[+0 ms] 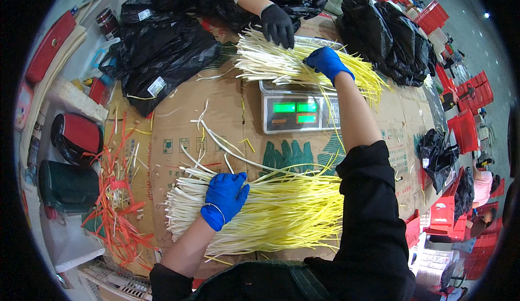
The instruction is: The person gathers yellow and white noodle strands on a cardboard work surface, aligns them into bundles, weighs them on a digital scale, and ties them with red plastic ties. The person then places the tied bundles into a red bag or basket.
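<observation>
Long white-and-yellow vegetable stalks, like yellow chives, lie in a wide heap [284,211] on the cardboard before me. My left hand [225,199], in a blue glove with a band at the wrist, rests on the heap's white end; whether it grips any stalks is not plain. Farther off, a second pile of stalks [268,61] lies across a digital scale [300,114] with lit green displays. My right hand [325,62], also blue-gloved, has its fingers closed on a few stalks at this pile; some hang down over the scale's front. A co-worker's black-gloved hand [278,26] touches the same pile.
Black plastic bags lie at the back left [170,61] and back right [365,37]. Red plastic strips [118,203] are tangled at the left, near a dark green case [69,185] and a red-and-black case [77,136]. Red crates [463,130] stand beyond the table's right edge.
</observation>
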### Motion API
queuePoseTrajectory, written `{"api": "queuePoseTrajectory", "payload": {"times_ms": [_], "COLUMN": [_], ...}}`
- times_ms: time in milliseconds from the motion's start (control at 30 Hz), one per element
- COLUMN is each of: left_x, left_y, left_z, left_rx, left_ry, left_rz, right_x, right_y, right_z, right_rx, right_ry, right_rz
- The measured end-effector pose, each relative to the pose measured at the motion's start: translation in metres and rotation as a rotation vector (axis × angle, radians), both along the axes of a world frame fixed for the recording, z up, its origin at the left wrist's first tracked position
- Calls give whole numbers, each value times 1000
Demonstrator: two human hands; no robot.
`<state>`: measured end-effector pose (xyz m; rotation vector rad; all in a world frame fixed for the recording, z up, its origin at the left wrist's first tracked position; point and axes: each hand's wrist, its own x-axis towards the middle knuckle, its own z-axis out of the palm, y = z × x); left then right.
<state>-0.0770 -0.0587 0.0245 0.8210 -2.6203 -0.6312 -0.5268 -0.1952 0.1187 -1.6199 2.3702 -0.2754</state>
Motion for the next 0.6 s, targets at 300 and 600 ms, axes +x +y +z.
{"api": "queuePoseTrajectory", "payload": {"times_ms": [300, 600], "left_x": [-1, 0], "left_y": [-1, 0], "left_z": [-1, -1], "left_rx": [30, 25], "left_ry": [-1, -25], "left_rz": [-10, 3], "right_x": [17, -3], "right_y": [-8, 15], "right_z": [-1, -12], "right_rx": [-55, -373], "right_ry": [184, -762], "right_rz": [39, -277]}}
